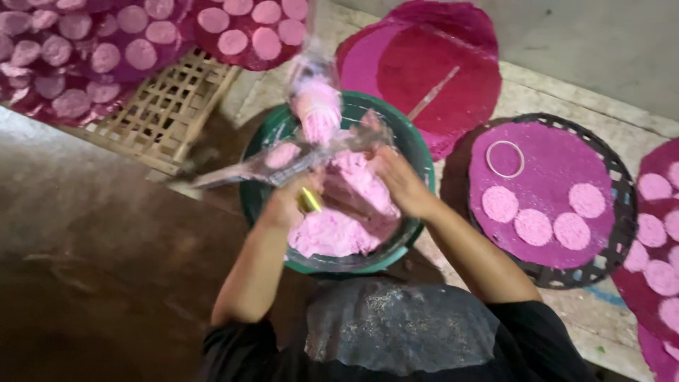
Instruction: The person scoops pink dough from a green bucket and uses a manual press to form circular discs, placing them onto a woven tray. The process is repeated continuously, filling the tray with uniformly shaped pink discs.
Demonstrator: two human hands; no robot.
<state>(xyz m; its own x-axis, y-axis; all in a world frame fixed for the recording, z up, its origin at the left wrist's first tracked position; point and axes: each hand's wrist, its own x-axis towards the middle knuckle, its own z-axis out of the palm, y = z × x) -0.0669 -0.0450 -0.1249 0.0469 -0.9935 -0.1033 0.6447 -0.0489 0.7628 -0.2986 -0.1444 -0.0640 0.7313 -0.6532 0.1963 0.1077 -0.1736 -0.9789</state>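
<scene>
Nearest: dark apron lap [399,325], dusted w/ pale powder, at bottom edge. Just beyond, green basin [417,152] holding pink dough [332,233], heaped toward near side & centre. Left hand [286,201] over basin, closed on a small yellow item [309,201] (kind can't tell) & on clear plastic sheet [233,170], blurred, stretching out left past the rim. Right hand [397,180] at basin centre-right, fingers curled into dough & plastic; how tight, can't tell. At basin's far rim, clear bag of pink dough [316,106], upright, blurred. Right of basin, just beside: dark woven round tray [615,233] lined w/ magenta sheet, carrying four pink discs [534,226] toward its near side & a thin white ring [505,158] further back. Far right edge: more discs on magenta sheet [654,272], partly cut off. Behind basin: stacked magenta round sheets [431,64] w/ pale stick lying across. Left of that: bamboo lattice rack [166,106]. Furthest, top left: trays of pink discs [106,49] under shiny wrap.
</scene>
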